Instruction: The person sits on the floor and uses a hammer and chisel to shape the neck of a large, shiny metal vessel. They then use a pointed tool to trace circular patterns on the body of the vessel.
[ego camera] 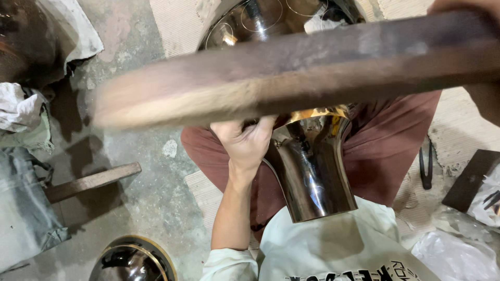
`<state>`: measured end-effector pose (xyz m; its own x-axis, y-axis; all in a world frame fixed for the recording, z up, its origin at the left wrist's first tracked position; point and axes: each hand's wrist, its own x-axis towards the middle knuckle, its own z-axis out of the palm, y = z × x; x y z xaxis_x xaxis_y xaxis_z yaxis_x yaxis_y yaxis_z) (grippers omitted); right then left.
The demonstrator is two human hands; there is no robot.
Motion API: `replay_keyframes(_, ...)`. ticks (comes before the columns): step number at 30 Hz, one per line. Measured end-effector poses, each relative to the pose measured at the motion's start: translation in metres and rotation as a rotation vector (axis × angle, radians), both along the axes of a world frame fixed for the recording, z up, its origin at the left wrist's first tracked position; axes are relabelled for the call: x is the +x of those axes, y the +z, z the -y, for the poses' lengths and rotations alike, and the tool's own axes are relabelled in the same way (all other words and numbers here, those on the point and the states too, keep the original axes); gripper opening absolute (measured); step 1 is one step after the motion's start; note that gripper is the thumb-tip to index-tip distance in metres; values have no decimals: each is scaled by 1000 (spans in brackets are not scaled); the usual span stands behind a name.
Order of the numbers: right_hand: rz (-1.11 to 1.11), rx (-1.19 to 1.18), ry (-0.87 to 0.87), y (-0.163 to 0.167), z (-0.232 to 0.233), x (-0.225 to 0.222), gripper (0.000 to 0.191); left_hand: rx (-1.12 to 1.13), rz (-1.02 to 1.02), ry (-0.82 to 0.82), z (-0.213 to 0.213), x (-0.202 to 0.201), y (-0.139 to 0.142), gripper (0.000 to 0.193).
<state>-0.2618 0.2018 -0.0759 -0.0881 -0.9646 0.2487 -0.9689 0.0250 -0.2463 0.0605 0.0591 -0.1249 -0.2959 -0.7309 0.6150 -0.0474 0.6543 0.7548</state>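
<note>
My left hand (245,141) grips the upper part of a shiny dark metal vessel neck (312,171) that rests in my lap, its flared end toward my chest. A long wooden stick (291,78), blurred with motion, crosses the view above the vessel. My right hand (469,8) shows only at the top right corner, closed on the stick's end. A large polished metal pot (255,23) lies beyond the stick, partly hidden by it.
Another rounded metal pot with a brass rim (133,260) sits at the bottom left. A wooden handle (91,182) lies on the concrete floor. Cloth bundles (21,112) lie at left; black pliers (426,166) and plastic wrap (458,255) lie at right.
</note>
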Motion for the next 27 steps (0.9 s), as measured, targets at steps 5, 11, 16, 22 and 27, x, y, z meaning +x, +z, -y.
replay_keyframes(5,5,0,-23,-5,-6,-2,32,-7,94,-77,11,1,11,11)
replay_keyframes(11,33,-9,-45,-1,-12,2,31,-221,228,-224,28,3,33,15)
replay_keyframes(16,137,-44,-28,11,-30,21,36,-142,432,-386,38,-2,54,10)
replay_keyframes(22,159,-8,-180,17,-41,52,31,-159,458,-631,46,-8,81,31)
replay_keyframes(27,286,-25,-250,15,-59,69,27,-227,569,-714,52,-19,92,40)
